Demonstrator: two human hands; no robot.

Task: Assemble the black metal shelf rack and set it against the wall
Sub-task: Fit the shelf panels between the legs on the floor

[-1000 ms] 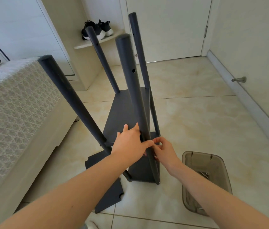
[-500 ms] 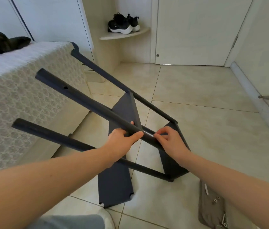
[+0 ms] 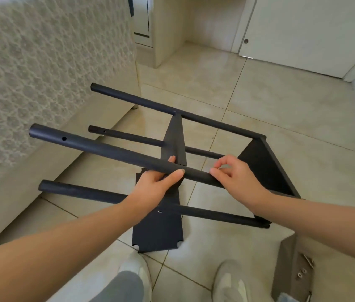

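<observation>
Black metal shelf rack lies tipped on its side on the beige tiled floor. Its four round tube legs run roughly horiz., open ends pointing toward the bed w/ white lace cover on the left. Left hand wraps the nearest upper black round post from below, thumb over the top, one fingertip showing on the far side. It's clamped on the post right where the mid shelf panel meets it. Right hand is just beside it on the same post, toward the end panel, thumb + fingers curled and pinching at the tube; poss. a small fastener between the tips, can't tell at this res. So both grips are on the topmost tube and the rest of the rack hangs below and beyond the hands. A loose flat black panel w/ notched corners lies on the floor under the rack, partly hidden by the left wrist. Grey plastic tray w/ screws sits bottom right, near the light grey shoes. White door is behind, well apart.
</observation>
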